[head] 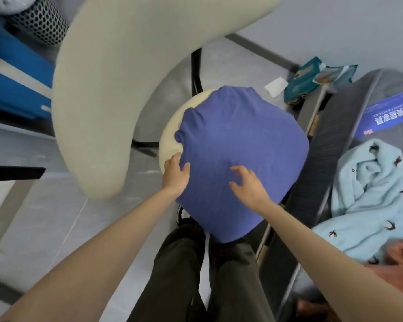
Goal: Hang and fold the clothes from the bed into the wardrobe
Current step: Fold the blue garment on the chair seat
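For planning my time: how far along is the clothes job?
Nothing visibly done; no wardrobe in view. In hand: purple garment spread on the chair seat, left hand at its edge, right hand above it. Left: light blue garment and pink garment on the bed.
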`<action>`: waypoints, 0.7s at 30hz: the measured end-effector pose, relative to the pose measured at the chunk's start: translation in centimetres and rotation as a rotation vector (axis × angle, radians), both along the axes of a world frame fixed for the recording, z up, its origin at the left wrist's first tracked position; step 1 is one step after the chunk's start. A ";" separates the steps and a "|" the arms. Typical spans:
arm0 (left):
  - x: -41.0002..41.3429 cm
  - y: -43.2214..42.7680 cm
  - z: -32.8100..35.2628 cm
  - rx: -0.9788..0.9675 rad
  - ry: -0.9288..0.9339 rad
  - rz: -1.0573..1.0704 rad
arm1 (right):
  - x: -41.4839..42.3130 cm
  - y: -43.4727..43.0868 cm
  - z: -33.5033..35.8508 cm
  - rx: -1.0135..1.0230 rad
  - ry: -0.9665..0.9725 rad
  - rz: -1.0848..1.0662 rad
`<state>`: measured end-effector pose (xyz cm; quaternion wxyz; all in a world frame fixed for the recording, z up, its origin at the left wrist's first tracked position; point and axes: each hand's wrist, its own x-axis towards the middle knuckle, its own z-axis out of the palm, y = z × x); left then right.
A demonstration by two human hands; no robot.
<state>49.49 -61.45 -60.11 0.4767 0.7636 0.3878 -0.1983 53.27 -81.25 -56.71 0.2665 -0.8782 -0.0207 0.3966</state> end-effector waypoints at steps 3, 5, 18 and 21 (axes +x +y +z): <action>3.4 0.8 -0.7 -0.046 0.018 0.218 | 3.5 1.8 -0.3 0.029 -0.055 0.021; 5.4 1.3 -1.5 -0.086 0.083 0.329 | 5.9 2.9 -0.6 0.060 -0.100 0.041; 10.4 2.3 -5.7 -0.398 -0.007 0.876 | 20.6 10.7 -4.8 0.061 -0.203 0.550; 10.0 2.7 -5.7 -0.206 -0.012 0.806 | 22.3 12.4 -6.2 -0.093 -0.123 0.687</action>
